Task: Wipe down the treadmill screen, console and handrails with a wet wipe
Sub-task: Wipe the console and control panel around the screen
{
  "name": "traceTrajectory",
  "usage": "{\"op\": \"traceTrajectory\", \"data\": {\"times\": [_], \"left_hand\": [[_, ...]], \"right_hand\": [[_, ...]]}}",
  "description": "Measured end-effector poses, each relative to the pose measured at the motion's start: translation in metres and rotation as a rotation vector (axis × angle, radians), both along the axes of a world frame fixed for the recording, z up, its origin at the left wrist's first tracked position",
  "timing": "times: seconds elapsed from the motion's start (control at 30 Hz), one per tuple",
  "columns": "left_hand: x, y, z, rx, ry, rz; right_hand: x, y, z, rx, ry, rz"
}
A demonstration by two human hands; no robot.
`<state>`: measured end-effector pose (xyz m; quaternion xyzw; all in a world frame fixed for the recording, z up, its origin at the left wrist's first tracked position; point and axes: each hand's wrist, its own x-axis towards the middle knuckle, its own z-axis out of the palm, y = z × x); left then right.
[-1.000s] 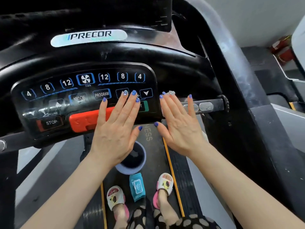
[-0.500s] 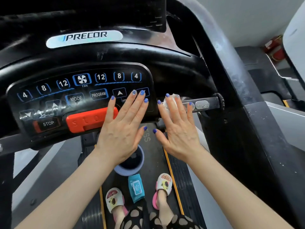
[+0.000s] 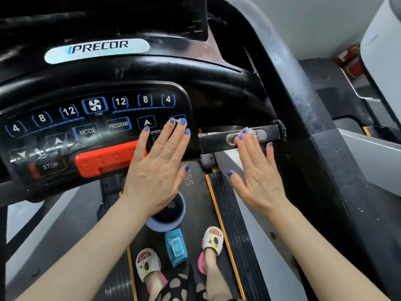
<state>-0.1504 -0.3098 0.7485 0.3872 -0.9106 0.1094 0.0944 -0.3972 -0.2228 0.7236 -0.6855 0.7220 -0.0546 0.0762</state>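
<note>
The black treadmill console (image 3: 65, 131) with blue keys and a red stop bar fills the left half. My left hand (image 3: 158, 170) lies flat and empty on its right end, fingers spread over the speed keys. To the right, a short black handrail (image 3: 217, 142) with a metal sensor plate sticks out from the console. My right hand (image 3: 258, 177) presses a small white wet wipe (image 3: 251, 133) onto that plate with flat fingers; only a scrap of the wipe shows past the fingertips. The dark screen (image 3: 108, 18) is at the top edge.
A teal wet wipe packet (image 3: 175, 246) lies on the treadmill belt (image 3: 195, 192) between my slippered feet. A round blue-rimmed bin (image 3: 167, 222) stands just ahead of it. A thick dusty upright (image 3: 303, 105) rises on the right, with another machine beyond it.
My right hand has slid to the right with the wipe, from the console's edge out along the handrail onto the sensor plate. My left hand has stayed on the console.
</note>
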Motion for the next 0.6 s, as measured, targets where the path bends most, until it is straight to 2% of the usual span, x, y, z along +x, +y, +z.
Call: {"op": "traceTrajectory", "data": {"times": [0.13, 0.27, 0.37, 0.6], "left_hand": [[-0.007, 0.001, 0.002, 0.016, 0.036, -0.008], [-0.026, 0.002, 0.001, 0.024, 0.044, -0.055], [-0.039, 0.003, 0.0, 0.017, -0.01, -0.099], [-0.053, 0.007, -0.004, -0.014, -0.153, -0.074]], "right_hand": [[-0.025, -0.013, 0.002, -0.031, -0.032, -0.142], [-0.001, -0.027, 0.006, -0.077, -0.083, -0.038], [-0.011, -0.005, -0.001, -0.053, -0.042, 0.02], [-0.031, -0.021, 0.0, -0.074, -0.07, -0.106]]}}
